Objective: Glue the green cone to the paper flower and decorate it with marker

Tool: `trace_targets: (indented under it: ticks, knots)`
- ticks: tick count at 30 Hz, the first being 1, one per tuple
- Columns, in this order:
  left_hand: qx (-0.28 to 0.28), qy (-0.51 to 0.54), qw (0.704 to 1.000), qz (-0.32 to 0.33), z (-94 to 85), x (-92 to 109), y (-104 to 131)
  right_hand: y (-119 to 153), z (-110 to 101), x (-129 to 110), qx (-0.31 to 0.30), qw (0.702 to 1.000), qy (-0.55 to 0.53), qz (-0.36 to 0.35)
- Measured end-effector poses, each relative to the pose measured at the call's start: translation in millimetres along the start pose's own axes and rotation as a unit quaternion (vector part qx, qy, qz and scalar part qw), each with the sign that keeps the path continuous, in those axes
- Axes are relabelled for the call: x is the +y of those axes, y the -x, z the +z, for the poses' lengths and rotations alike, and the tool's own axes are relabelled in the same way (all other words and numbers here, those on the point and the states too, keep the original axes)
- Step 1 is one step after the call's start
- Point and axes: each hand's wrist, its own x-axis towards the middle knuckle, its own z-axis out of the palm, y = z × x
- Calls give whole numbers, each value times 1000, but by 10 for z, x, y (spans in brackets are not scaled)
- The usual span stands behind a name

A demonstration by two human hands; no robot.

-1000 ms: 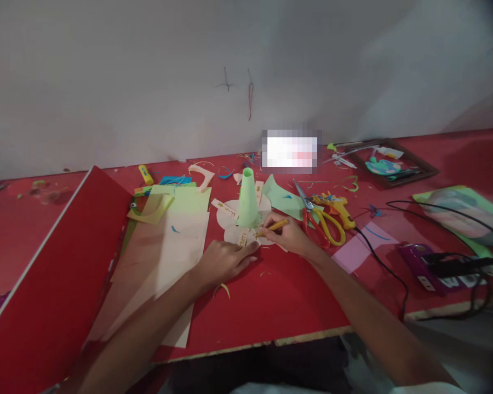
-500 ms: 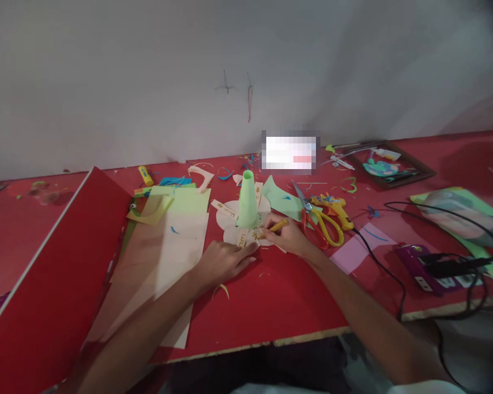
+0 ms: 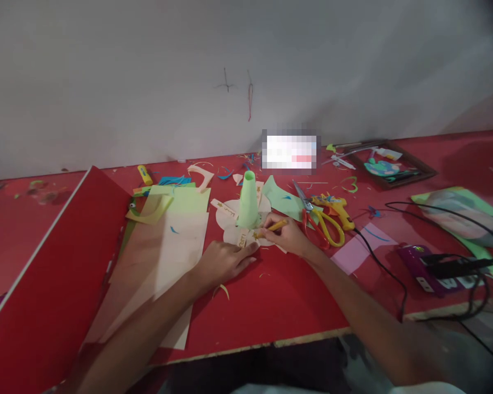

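Observation:
A pale green paper cone (image 3: 248, 201) stands upright on a cream paper base (image 3: 225, 215) with rounded lobes. Lettered strips (image 3: 225, 208) and small gold stars lie on the base. My right hand (image 3: 285, 234) is closed round a yellow pen (image 3: 276, 226), its tip low over a gold star (image 3: 256, 236) right of the cone's foot. Beside the base's front edge, my left hand (image 3: 227, 261) lies flat with fingers spread, its fingertips at the paper near a lettered strip (image 3: 242, 238).
Scissors (image 3: 331, 229) and a yellow glue gun (image 3: 337, 210) lie right of the hands. Farther right are a purple power strip (image 3: 423, 268) with cables and a dark frame (image 3: 419, 167). Paper sheets (image 3: 168, 235) and a large red board (image 3: 53, 262) are at the left.
Both hands hold nearly the same pose. The pen in my right hand has shifted very slightly at the star.

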Motion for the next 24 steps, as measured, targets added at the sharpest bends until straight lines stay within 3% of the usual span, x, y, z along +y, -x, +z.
trace_targets:
  ticks: [16, 24]
  knots:
    - [-1, -9, 1000, -4, 0, 0, 6, 12, -9, -59, 19, 999, -18, 20]
    - [27, 1, 1000, 9, 35, 15, 32, 7, -6, -18, -14, 999, -25, 16]
